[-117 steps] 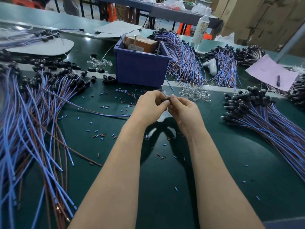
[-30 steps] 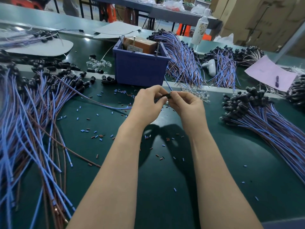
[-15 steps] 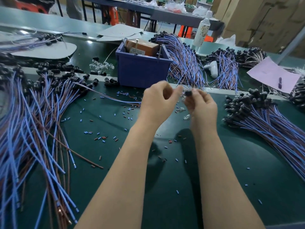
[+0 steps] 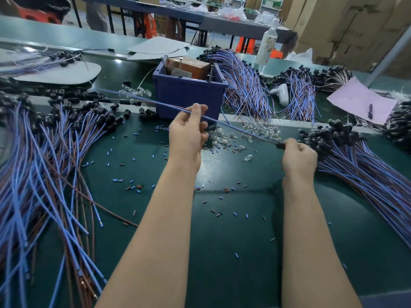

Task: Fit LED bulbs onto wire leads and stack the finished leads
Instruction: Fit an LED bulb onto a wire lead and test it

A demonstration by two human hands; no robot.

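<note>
While the left hand (image 4: pixel 188 134) and right hand (image 4: pixel 299 160) pinch one lead (image 4: pixel 242 129), stacking seems due: lay it on the right pile (image 4: pixel 360 158).

The counter (image 4: pixel 222 252) is dark green, speckled all over with small blue and brown insulation scraps (image 4: pixel 135 187). The wire lead (image 4: pixel 242 129) stretched across the middle of the frame is blue with a black socket end. At left, the pile of leads (image 4: pixel 44 174) mixes blue and brown strands under black sockets; the stack at right (image 4: pixel 367 174) is blue-violet with black caps. The LED bulbs (image 4: pixel 224 140) are clear. The bin (image 4: pixel 189 98) at upper centre is deep blue and holds a brown box (image 4: pixel 193 67). At upper right, a paper sheet (image 4: pixel 360 101) is pale lilac.
</note>
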